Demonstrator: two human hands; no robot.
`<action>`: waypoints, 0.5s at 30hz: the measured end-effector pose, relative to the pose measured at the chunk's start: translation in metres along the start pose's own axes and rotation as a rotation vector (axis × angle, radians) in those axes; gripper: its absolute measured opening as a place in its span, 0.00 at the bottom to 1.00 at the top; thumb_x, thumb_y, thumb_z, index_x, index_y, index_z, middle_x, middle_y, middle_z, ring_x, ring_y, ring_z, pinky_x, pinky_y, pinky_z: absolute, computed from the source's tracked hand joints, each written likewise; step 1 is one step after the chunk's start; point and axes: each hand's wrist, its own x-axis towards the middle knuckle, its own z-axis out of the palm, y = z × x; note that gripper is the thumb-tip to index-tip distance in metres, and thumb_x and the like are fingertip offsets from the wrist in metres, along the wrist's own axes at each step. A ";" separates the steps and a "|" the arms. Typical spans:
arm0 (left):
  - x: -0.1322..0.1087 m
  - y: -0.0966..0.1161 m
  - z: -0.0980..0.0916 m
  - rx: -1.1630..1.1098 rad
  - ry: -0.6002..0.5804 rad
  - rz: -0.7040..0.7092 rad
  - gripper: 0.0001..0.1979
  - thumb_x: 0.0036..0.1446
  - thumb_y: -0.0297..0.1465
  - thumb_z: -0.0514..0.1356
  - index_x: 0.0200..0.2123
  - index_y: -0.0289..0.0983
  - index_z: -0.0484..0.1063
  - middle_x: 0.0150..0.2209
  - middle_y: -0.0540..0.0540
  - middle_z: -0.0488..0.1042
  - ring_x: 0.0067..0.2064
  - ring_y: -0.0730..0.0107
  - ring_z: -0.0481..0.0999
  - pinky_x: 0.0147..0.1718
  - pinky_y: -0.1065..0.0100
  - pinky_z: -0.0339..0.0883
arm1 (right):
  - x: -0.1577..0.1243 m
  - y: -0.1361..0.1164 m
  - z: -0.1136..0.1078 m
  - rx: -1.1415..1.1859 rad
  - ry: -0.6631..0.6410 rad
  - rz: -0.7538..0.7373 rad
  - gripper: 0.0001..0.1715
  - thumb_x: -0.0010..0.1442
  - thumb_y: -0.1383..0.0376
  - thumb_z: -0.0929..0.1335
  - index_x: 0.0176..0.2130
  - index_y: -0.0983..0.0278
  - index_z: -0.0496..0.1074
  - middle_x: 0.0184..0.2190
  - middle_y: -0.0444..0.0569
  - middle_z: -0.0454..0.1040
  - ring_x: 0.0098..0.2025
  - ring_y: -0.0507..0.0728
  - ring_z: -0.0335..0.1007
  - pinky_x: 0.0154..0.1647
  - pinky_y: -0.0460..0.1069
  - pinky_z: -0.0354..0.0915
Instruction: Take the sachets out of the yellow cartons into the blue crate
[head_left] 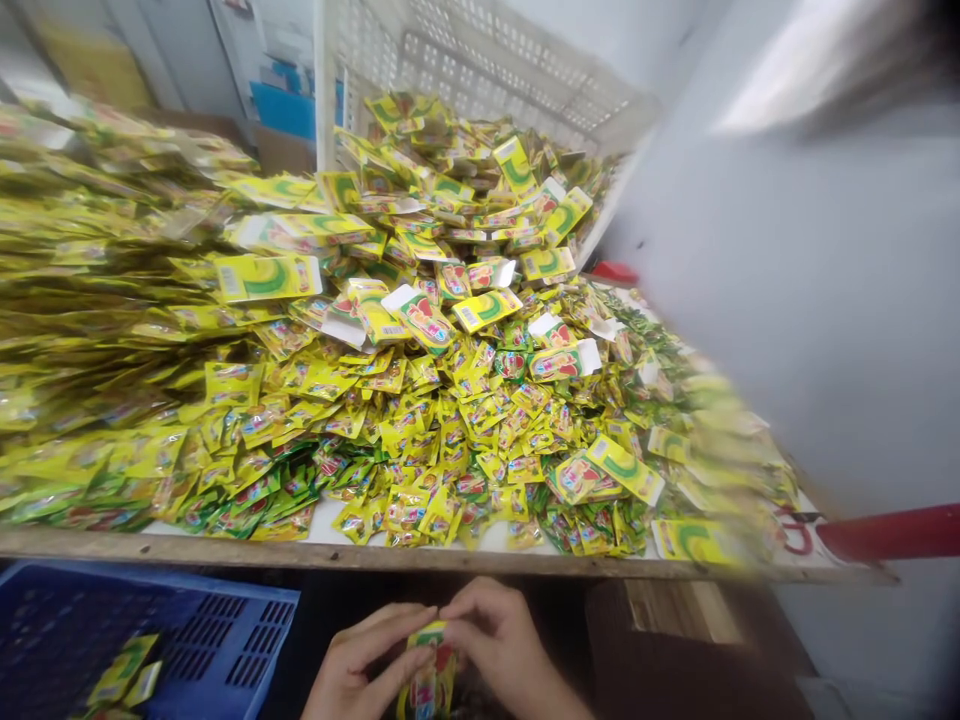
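"Yellow carton [427,690]: where is it?"

"Between the hands, its far end pinched by fingers and thumbs. Left of the grip, a slotted blue plastic basket [187,582] holds a few similar packs [124,670]."

"So little is finished?"

"Apparently, judging by those few. The left hand [375,660] clasps one side; the right hand [491,635] pinches the top edge. Whether the carton is sealed, nobody can tell."

"And what's left?"

"Plenty, it seems. Beyond the grip, glossy, crinkled, squarish sachets [465,430] cover a wood-edged table [450,563], with oblong cardboard boxes [561,362] showing white flaps among them. Farther beyond stands a white lattice crate [480,45], heaped too; well right, a smooth red bar [900,530] juts in."
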 end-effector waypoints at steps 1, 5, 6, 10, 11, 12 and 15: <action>-0.001 -0.002 0.002 -0.051 0.009 -0.041 0.17 0.55 0.35 0.66 0.49 0.51 0.77 0.48 0.48 0.79 0.50 0.62 0.78 0.50 0.69 0.72 | -0.001 0.001 0.000 -0.007 -0.004 -0.006 0.11 0.49 0.62 0.77 0.35 0.62 0.80 0.32 0.46 0.75 0.30 0.53 0.71 0.29 0.45 0.66; -0.003 -0.004 0.008 -0.210 0.042 -0.177 0.20 0.55 0.36 0.66 0.52 0.51 0.74 0.50 0.50 0.78 0.49 0.62 0.78 0.51 0.67 0.72 | -0.003 0.000 0.000 -0.049 0.031 -0.038 0.14 0.49 0.69 0.75 0.39 0.60 0.78 0.34 0.44 0.75 0.34 0.53 0.70 0.35 0.46 0.64; -0.003 -0.003 0.009 -0.219 0.042 -0.184 0.20 0.55 0.36 0.66 0.52 0.51 0.74 0.49 0.50 0.78 0.49 0.62 0.78 0.50 0.67 0.72 | -0.002 -0.001 0.000 -0.062 0.044 -0.054 0.15 0.48 0.70 0.75 0.39 0.59 0.78 0.35 0.44 0.75 0.34 0.53 0.70 0.35 0.45 0.64; -0.002 -0.002 0.009 -0.283 0.014 -0.167 0.27 0.57 0.35 0.65 0.59 0.54 0.66 0.50 0.50 0.78 0.49 0.63 0.78 0.51 0.66 0.72 | -0.001 -0.005 -0.001 -0.075 0.038 -0.091 0.13 0.48 0.71 0.75 0.36 0.59 0.78 0.34 0.43 0.72 0.34 0.52 0.69 0.35 0.45 0.63; -0.003 -0.003 0.008 -0.264 0.011 -0.155 0.27 0.57 0.35 0.65 0.59 0.54 0.66 0.51 0.50 0.77 0.50 0.63 0.78 0.51 0.66 0.72 | -0.001 -0.004 -0.001 -0.071 0.028 -0.092 0.12 0.48 0.71 0.76 0.35 0.59 0.79 0.34 0.43 0.72 0.34 0.52 0.69 0.35 0.45 0.63; -0.003 -0.003 0.007 -0.229 0.010 -0.143 0.25 0.57 0.35 0.65 0.58 0.53 0.68 0.52 0.50 0.77 0.50 0.63 0.77 0.51 0.67 0.71 | -0.001 -0.003 -0.001 -0.067 0.022 -0.089 0.12 0.49 0.70 0.76 0.35 0.59 0.79 0.34 0.43 0.72 0.34 0.52 0.69 0.35 0.45 0.63; -0.004 -0.004 0.006 -0.112 0.025 -0.099 0.20 0.57 0.35 0.65 0.53 0.51 0.74 0.52 0.49 0.77 0.51 0.64 0.77 0.50 0.71 0.71 | -0.002 0.001 -0.001 -0.046 0.023 -0.089 0.12 0.50 0.67 0.76 0.37 0.58 0.79 0.35 0.44 0.73 0.34 0.52 0.69 0.35 0.46 0.64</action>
